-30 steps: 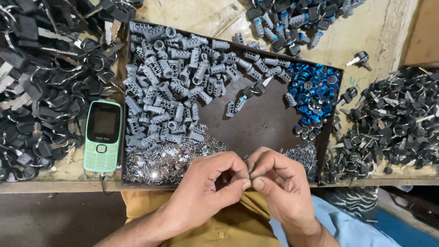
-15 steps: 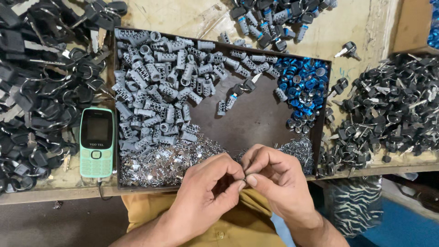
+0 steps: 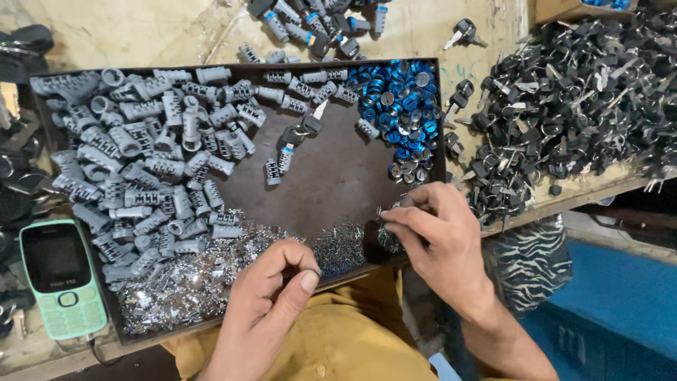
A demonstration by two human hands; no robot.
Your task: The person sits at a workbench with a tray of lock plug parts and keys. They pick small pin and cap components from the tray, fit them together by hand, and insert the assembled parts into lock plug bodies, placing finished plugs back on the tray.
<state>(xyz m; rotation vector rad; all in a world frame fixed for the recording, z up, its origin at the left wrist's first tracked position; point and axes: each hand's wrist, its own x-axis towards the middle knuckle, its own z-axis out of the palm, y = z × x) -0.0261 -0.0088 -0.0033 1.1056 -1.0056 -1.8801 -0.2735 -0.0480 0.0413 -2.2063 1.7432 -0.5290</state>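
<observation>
Both hands work at the tray: left hand pinches a small part; right hand picks from silver pieces, sorted for reach.

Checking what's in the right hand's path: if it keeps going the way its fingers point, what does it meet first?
Probably the small shiny metal pieces in the tray's near corner; the right hand points left at them, fingertips almost touching, though depth is unclear.

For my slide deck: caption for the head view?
Right hand picks tiny metal bits from parts tray; left hand pinches one.
</observation>
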